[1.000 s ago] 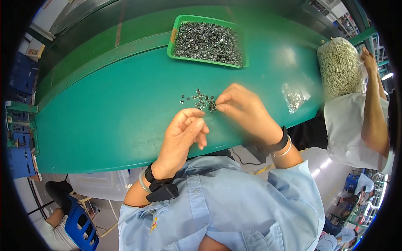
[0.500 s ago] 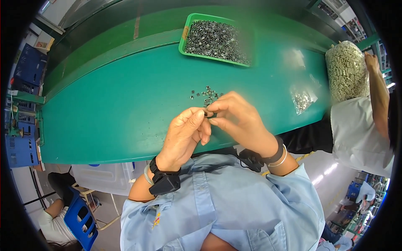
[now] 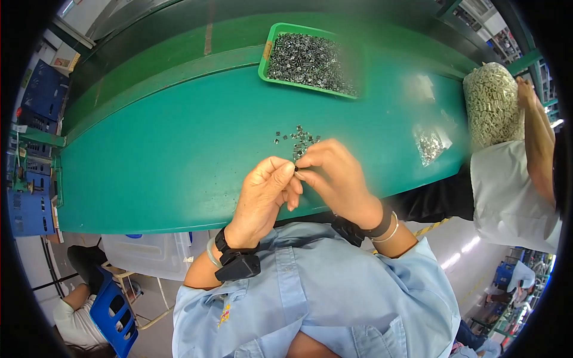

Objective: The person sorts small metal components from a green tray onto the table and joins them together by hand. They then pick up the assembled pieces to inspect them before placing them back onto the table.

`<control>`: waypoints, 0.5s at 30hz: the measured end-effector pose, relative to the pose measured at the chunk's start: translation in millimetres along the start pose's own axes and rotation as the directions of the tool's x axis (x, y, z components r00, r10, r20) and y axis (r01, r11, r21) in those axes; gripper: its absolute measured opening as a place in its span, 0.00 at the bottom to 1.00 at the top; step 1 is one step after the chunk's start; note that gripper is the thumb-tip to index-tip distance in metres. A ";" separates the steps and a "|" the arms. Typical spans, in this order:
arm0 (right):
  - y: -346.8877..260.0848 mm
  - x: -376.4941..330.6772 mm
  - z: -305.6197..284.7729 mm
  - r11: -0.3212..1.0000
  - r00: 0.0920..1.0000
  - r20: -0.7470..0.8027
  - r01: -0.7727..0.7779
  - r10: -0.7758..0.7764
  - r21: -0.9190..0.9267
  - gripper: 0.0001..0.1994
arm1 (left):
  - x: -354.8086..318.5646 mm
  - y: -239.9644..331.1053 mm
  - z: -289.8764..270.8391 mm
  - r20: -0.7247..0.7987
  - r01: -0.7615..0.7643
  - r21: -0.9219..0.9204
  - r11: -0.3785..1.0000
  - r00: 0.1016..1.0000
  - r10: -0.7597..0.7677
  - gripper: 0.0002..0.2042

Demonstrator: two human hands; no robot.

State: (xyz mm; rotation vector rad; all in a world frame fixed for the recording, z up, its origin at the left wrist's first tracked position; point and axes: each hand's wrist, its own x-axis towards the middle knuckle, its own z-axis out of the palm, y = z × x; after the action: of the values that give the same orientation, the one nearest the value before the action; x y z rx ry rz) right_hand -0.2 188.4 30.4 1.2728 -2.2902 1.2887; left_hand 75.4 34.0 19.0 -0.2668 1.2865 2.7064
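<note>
Between the fingertips of both hands is a small dark square part, mostly covered by the fingers. My left hand pinches it between thumb and forefinger, the other fingers curled below. From the right, my right hand grips at the same part with thumb and forefinger. Just beyond the fingertips, a loose scatter of small shiny square metal parts lies on the green tabletop. Farther back stands a green tray filled with many such parts.
A clear plastic bag of small parts lies on the right of the table. Beyond it, a large bag of pale pieces stands beside a co-worker's arm. A blue chair with a seated person is at lower left.
My right hand has drawn in closer to my left, its fingertips now meeting the left ones around the small part. My left hand has barely moved.
</note>
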 end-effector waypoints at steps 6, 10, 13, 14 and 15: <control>-3.9 0.8 -1.8 0.977 0.992 0.043 -0.127 0.121 0.169 0.13 | 0.2 2.4 -1.9 0.006 -0.070 0.166 0.984 0.998 0.070 0.10; -1.3 -0.8 -0.8 0.987 0.996 0.014 -0.093 0.092 0.130 0.13 | -2.3 4.6 2.5 -0.002 -0.055 0.094 0.994 0.998 0.056 0.10; -2.1 -1.3 2.2 0.997 0.999 -0.014 -0.043 0.044 0.071 0.12 | -3.3 4.1 5.6 -0.006 -0.013 0.009 1.000 1.000 0.013 0.09; -2.2 -1.7 2.9 0.999 0.999 -0.027 -0.018 0.019 0.040 0.12 | -3.3 3.9 4.5 -0.006 -0.012 0.010 1.000 1.000 0.012 0.09; -1.8 -2.4 2.9 0.999 0.999 -0.027 -0.019 0.020 0.041 0.12 | -2.9 3.4 2.0 0.005 0.003 0.000 1.000 1.000 -0.003 0.09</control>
State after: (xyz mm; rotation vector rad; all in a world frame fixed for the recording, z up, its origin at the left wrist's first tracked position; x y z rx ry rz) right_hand 3.2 187.0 28.4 1.2405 -2.2741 1.3574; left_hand 77.4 33.3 23.5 -0.2620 1.2832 2.7033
